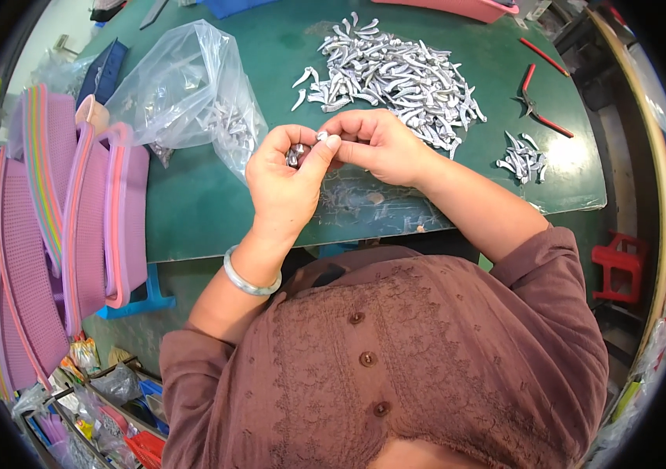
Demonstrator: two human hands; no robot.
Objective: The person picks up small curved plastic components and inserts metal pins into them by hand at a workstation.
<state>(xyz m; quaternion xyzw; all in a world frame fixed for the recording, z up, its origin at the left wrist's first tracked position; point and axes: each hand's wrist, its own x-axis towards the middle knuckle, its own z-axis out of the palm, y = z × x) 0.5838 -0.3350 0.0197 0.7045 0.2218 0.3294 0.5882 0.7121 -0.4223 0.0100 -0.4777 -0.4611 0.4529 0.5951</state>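
My left hand [284, 184] is closed over the table's near edge, its thumb and forefinger pinching a small silver metal piece [322, 136]. More shiny silver pieces [296, 155] show in the curl of its fingers. Against that pinch, my right hand [384, 147] is closed with its fingertips pressed together; the left thumb partly hides what they grip. Just beyond both hands lies a large heap of curved silver metal parts [407, 74]. A clear plastic bag [188, 86] with more metal pieces inside rests left of my hands.
On the green table [286, 47], red-handled pliers [530, 105], a red rod [544, 57] and a small pile of silver parts [522, 159] lie at right. Stacked purple baskets [87, 211] stand at left. A pink tray [450, 8] sits at the far edge. A red stool [621, 266] is at right.
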